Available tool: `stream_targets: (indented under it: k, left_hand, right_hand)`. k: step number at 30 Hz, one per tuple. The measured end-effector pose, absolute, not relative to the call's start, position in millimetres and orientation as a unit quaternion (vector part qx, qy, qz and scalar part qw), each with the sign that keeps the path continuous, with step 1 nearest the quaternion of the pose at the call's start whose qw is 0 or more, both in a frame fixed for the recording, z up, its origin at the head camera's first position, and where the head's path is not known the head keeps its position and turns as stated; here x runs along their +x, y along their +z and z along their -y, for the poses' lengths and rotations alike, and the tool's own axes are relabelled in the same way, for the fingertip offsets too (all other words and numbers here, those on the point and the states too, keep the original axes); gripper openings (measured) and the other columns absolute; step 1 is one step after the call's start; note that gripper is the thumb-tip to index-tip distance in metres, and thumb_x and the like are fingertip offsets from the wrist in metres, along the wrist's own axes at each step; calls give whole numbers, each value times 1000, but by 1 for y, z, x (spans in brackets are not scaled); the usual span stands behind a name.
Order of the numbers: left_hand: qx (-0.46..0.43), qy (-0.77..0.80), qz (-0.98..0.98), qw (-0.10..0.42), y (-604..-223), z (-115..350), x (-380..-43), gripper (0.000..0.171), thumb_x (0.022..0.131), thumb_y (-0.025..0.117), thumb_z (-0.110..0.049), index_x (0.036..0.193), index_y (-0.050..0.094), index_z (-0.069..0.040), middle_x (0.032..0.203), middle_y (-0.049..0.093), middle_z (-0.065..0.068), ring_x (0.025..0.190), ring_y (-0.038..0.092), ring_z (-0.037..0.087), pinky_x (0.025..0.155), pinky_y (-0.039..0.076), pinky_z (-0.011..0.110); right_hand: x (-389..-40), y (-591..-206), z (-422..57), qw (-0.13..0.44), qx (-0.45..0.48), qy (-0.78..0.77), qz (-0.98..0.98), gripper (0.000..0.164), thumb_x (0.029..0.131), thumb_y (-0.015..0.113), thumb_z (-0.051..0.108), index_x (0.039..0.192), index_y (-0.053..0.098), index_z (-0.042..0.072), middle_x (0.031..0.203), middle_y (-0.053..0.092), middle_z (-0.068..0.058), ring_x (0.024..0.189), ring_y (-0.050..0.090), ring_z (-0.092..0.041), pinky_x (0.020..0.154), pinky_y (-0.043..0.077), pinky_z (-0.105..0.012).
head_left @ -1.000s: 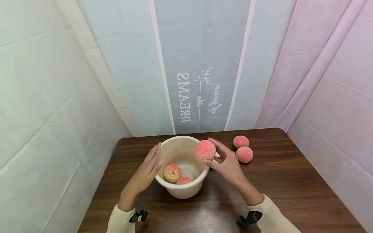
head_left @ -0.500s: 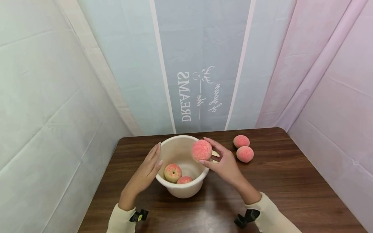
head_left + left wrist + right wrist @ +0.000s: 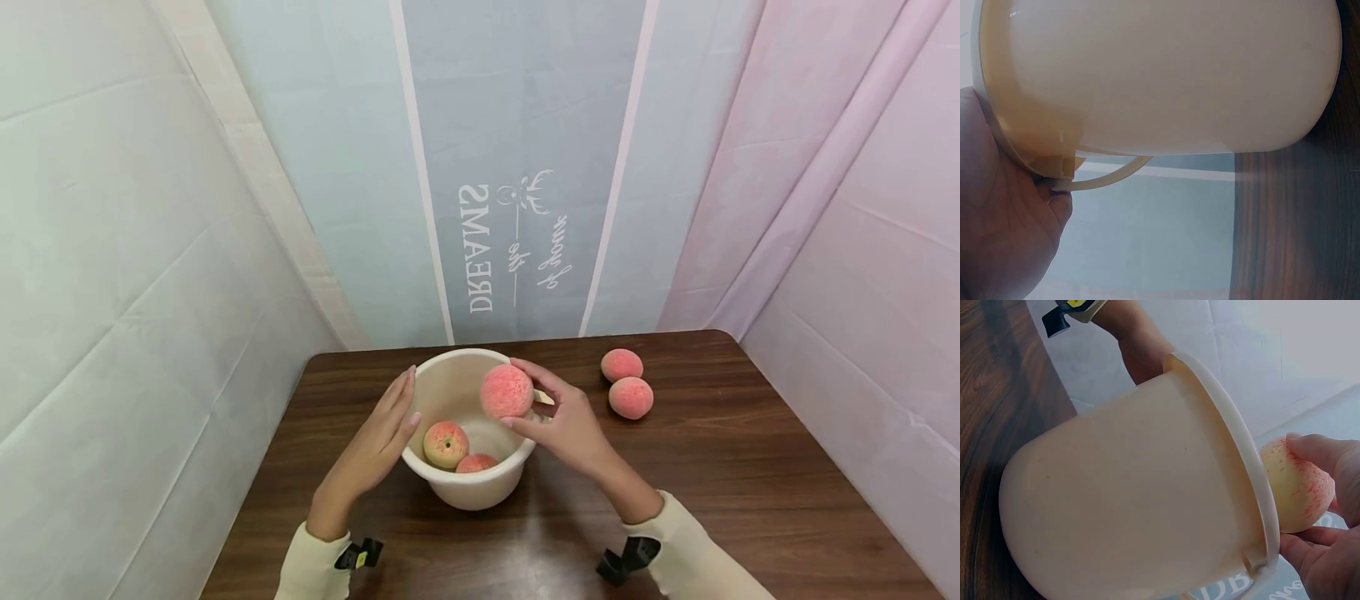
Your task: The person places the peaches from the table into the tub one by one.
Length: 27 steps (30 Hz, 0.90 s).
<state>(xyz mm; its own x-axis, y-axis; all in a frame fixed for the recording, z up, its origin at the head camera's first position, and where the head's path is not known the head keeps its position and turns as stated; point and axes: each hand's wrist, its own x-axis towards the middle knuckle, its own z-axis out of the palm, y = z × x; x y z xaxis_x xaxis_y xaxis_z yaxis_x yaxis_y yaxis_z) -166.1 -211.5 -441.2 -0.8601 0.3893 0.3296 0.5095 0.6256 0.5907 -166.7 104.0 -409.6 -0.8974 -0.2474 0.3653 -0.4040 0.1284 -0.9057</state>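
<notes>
The right hand (image 3: 568, 429) pinches a peach (image 3: 506, 392) over the bucket (image 3: 472, 497); opposite, the left hand (image 3: 375, 442) touches the rim (image 3: 463, 479), fingers straight. Probably the loading step, calling for lowering and release.

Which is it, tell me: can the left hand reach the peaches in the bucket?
Probably yes: the left hand is at the bucket's rim; the open top exposes the peaches. Only the rim needs clearing.

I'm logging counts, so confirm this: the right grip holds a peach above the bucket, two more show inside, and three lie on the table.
Not three: the head view shows two peaches on the table. The right grip holds a peach above the bucket; two more show inside.
</notes>
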Motion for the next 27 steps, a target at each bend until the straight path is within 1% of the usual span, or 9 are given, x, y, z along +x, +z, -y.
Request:
stream_targets:
  k: [3,5,9,14,17,20,25,27]
  left_hand:
    - [-246,-356,897,84,-442,211,-165,64,109,47,-25,163,16,-8,170,10,1,155,12,24,119,21,57]
    - [-244,-358,898,84,-442,211,-164,64,109,48,-22,163,16,-8,170,10,1,155,12,24,119,21,56]
    - [-244,-358,898,84,-442,210,-164,65,108,49,-20,163,16,-8,170,10,2,155,12,25,119,21,57]
    - [-247,-352,899,87,-442,210,-165,65,109,48,-22,163,15,-7,170,10,3,155,12,26,119,22,58]
    - [-247,-352,899,86,-441,210,-165,65,109,47,-24,163,15,-8,170,10,2,155,12,25,119,22,57]
    - [-248,-354,898,85,-441,210,-165,65,109,47,-24,163,16,-7,170,10,2,155,12,25,119,21,57]
    - [-248,-354,898,85,-441,210,-165,64,109,47,-23,162,16,-7,170,11,3,155,12,25,119,21,56]
    - [-247,-354,898,84,-441,210,-165,64,109,46,-25,163,16,-7,170,11,3,155,12,25,119,21,56]
  right_hand:
    - [-166,-408,-102,59,212,611,760,75,77,91,12,143,58,24,139,61,2,123,59,-17,95,54,-34]
    - [-166,-407,-101,58,212,604,766,76,77,90,8,144,57,23,140,61,-1,124,59,-21,95,54,-37]
    - [-165,-406,-100,59,220,593,772,78,76,90,4,145,56,15,142,60,-5,126,58,-25,96,54,-42]
    - [-166,-406,-100,70,234,575,781,78,76,92,16,146,57,17,142,59,3,126,58,-16,96,54,-36]
    - [-167,-409,-101,75,240,571,782,79,75,93,21,145,57,18,141,59,5,125,59,-14,95,54,-33]
    - [-167,-410,-101,77,244,565,784,79,74,93,21,145,58,18,142,59,4,125,59,-16,95,54,-31]
    - [-166,-410,-100,78,246,557,789,76,74,93,21,143,59,25,141,60,4,125,60,-18,94,54,-31]
    - [-166,-411,-100,79,251,563,784,71,77,91,17,141,61,22,139,62,0,123,62,-20,95,54,-32]
